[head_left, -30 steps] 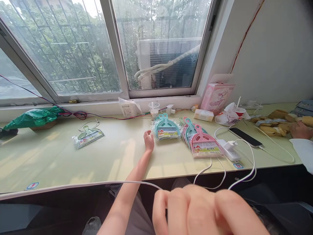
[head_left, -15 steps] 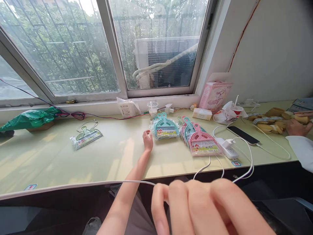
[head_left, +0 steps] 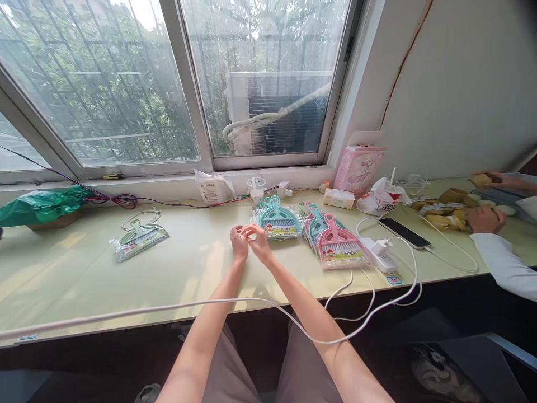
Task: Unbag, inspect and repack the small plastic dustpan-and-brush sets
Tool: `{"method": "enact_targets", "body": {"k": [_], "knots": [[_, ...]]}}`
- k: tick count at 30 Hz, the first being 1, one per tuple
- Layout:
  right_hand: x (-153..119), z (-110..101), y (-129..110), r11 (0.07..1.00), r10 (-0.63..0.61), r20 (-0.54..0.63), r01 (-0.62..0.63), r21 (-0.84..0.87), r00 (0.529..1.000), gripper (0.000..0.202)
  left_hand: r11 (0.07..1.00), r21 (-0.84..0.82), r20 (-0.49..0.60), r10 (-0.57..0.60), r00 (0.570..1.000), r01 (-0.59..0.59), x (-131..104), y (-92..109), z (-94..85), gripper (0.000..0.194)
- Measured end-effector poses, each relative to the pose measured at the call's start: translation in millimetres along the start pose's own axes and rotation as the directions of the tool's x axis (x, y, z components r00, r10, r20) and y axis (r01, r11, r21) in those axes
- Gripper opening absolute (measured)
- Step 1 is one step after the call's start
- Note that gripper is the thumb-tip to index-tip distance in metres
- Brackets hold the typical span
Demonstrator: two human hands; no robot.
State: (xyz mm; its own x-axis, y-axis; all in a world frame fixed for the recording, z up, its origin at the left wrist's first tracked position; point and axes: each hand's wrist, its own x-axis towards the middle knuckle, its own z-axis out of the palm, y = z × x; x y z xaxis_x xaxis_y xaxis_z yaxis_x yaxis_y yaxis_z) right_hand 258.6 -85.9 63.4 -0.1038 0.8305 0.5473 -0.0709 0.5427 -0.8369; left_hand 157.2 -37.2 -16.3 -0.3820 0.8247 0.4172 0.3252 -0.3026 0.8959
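Note:
My left hand [head_left: 239, 243] and my right hand [head_left: 260, 242] meet fingertip to fingertip just above the pale green table [head_left: 201, 268], fingers loosely curled, with nothing visible between them. Just right of them lies a packaged teal mini dustpan and brush set [head_left: 277, 221]. Further right is a fanned pile of similar packs with a pink one [head_left: 339, 247] on top. One more pack [head_left: 137, 240] lies alone at the left.
A white cable [head_left: 168, 307] crosses in front of my arms to a charger block [head_left: 380, 255]. A phone [head_left: 403, 233], a pink box [head_left: 358, 165], a plastic cup [head_left: 255, 189] and a green bag [head_left: 42, 205] sit around. Another person's hand [head_left: 484, 219] works at yellow items [head_left: 444, 216] on the right.
My right hand, close to the camera before, has gone forward to join the left hand over the table. The left hand has lifted slightly and shifted left. The view has tilted.

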Motion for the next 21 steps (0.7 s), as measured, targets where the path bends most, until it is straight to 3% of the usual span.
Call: {"method": "enact_targets", "body": {"k": [3, 7, 11, 15, 18, 21], "knots": [[-11.4, 10.7, 40.1, 0.992, 0.042, 0.036, -0.038, -0.120, 0.998, 0.028, 0.992, 0.115, -0.121, -0.028, 0.992, 0.042, 16.1, -11.9, -31.1, 0.020], [-23.7, 23.8, 63.9, 0.958, 0.023, 0.104, 0.008, -0.287, 0.994, 0.037, 0.952, 0.301, -0.216, 0.016, 0.976, 0.051, 43.5, -30.2, -90.7, 0.020], [-36.4, 31.2, 70.8, 0.894, -0.040, 0.286, 0.162, -0.417, 0.958, 0.043, 0.824, 0.547, -0.313, 0.035, 0.949, 0.150, 67.2, -44.4, -155.2, 0.026], [-44.4, 32.5, 70.9, 0.836, -0.033, 0.407, 0.248, -0.489, 0.913, 0.048, 0.652, 0.714, -0.378, 0.049, 0.925, 0.257, 82.4, -52.9, -211.4, 0.047], [-44.3, 32.7, 71.3, 0.816, -0.025, 0.409, 0.255, -0.519, 0.912, 0.049, 0.550, 0.783, -0.364, 0.027, 0.931, 0.290, 91.6, -58.9, -242.2, 0.065], [-43.0, 34.7, 75.0, 0.815, -0.022, 0.397, 0.246, -0.524, 0.918, 0.051, 0.505, 0.798, -0.326, -0.098, 0.940, 0.329, 99.6, -66.6, -258.1, 0.069]]}}
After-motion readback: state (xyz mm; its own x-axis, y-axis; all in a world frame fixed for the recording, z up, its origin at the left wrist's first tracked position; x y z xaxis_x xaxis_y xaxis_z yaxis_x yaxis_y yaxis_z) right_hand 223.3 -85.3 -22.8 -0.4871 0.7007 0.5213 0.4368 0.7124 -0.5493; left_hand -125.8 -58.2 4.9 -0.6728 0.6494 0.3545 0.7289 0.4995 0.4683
